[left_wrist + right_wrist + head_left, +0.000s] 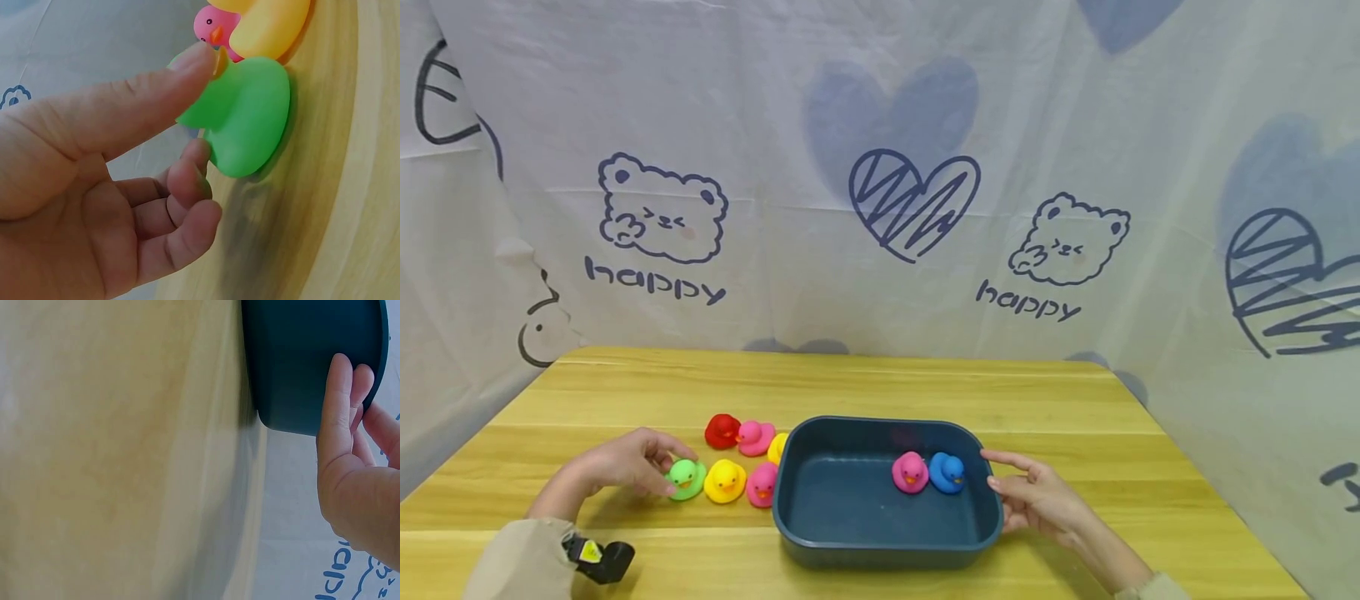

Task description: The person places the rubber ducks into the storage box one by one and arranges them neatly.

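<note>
Green duck [686,479] pinched in my left hand [632,467], tray [880,553] steadied by my right

I have my left thumb on the near side of the green duck and a finger behind it, the narrow hold such a small, round toy seems to call for. It sits at the left end of the front row, towards the left edge of the table [1150,492], the one my left hand meets first.

My right hand [1037,500] has its fingers fairly straight against the tray's right end, I judge to keep it from sliding. I cannot tell how firmly they press. The tray stands well in from the table's far edge, beside the ducks, probably so that neither arm must cross over.

Counting, I see eight ducks and one tray. Six are outside, left of it: one green, one red duck [722,432], two yellow ducks [725,481] and two pink ducks [756,437]. They make two rows of three; the back row's yellow one is partly hidden by the tray wall. Two are inside near the right end, side by side: one pink and one blue duck [947,473].
</note>
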A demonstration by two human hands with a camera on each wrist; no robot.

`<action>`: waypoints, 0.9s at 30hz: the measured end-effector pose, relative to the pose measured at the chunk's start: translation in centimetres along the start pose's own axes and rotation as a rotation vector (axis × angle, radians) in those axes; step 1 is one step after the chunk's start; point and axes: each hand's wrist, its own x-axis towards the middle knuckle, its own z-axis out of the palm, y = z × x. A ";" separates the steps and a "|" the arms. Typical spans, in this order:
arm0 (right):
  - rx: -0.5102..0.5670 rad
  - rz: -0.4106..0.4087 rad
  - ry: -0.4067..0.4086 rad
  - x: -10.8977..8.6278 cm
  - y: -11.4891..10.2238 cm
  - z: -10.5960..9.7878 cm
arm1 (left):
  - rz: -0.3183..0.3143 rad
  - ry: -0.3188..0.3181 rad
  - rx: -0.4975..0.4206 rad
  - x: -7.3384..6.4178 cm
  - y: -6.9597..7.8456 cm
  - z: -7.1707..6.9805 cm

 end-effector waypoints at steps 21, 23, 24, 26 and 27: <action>0.000 0.004 0.005 0.0 0.0 0.0 | 0.074 0.060 0.088 0.1 0.6 -0.3; 0.002 0.005 0.005 0.0 0.1 0.0 | 0.079 0.081 0.099 0.1 0.9 -0.4; 0.002 0.005 0.005 0.0 0.1 -0.1 | 0.080 0.086 0.103 0.1 1.0 -0.4; 0.004 0.006 0.005 0.0 0.1 -0.1 | 0.076 0.091 0.105 0.0 1.3 -0.5; 0.004 0.005 0.005 0.0 0.1 -0.1 | 0.073 0.090 0.103 0.0 1.5 -0.5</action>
